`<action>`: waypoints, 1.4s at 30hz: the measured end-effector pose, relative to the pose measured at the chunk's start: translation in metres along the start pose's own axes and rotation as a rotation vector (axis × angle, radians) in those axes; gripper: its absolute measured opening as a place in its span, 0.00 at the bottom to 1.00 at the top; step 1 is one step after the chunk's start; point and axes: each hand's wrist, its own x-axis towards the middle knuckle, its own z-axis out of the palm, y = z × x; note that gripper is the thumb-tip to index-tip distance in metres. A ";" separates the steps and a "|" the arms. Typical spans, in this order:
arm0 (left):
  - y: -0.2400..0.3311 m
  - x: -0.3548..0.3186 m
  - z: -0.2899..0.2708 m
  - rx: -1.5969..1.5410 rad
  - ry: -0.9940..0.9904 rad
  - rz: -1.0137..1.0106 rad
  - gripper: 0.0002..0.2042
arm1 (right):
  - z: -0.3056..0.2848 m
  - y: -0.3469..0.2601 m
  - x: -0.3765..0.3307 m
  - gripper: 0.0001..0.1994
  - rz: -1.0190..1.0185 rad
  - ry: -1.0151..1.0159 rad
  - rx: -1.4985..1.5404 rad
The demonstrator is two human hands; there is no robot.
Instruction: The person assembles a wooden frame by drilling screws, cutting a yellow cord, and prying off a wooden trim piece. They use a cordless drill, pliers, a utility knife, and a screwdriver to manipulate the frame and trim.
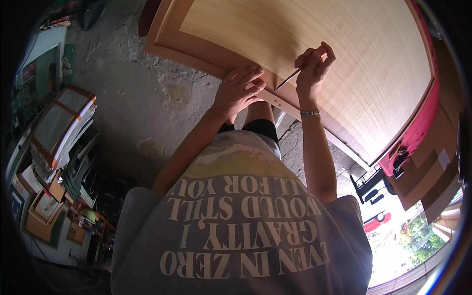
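A large framed wooden panel [364, 54] lies in front of me, with a pale grained face and a brown raised border. My left hand [239, 88] rests on the near border, its fingers stretched over the wood and its thumb by the outer edge. My right hand [313, 69], a metal band at its wrist, is closed on a slim, dark, pointed tool [289, 78]; its exact kind cannot be made out. The tool slants down to the left, its tip at the near border, just right of my left fingers. Small marks [277, 103] show on the border's outer edge below the tip.
Stacked frames and boards [61, 128] stand at the left. Worn concrete floor [123, 83] stretches beneath. Pink cloth [415, 130] shows under the panel's right side, beside brown boards [427, 182]. A bright opening with greenery [423, 241] lies at lower right.
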 end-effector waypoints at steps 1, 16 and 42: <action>0.000 0.000 0.000 0.001 -0.002 0.000 0.30 | 0.001 0.000 0.002 0.11 0.019 -0.027 -0.001; 0.000 0.000 -0.002 0.012 -0.062 -0.022 0.28 | 0.006 -0.011 -0.006 0.13 0.033 -0.137 -0.104; -0.075 -0.010 -0.094 0.055 0.028 -0.255 0.23 | 0.137 -0.011 0.039 0.11 0.020 -0.155 0.113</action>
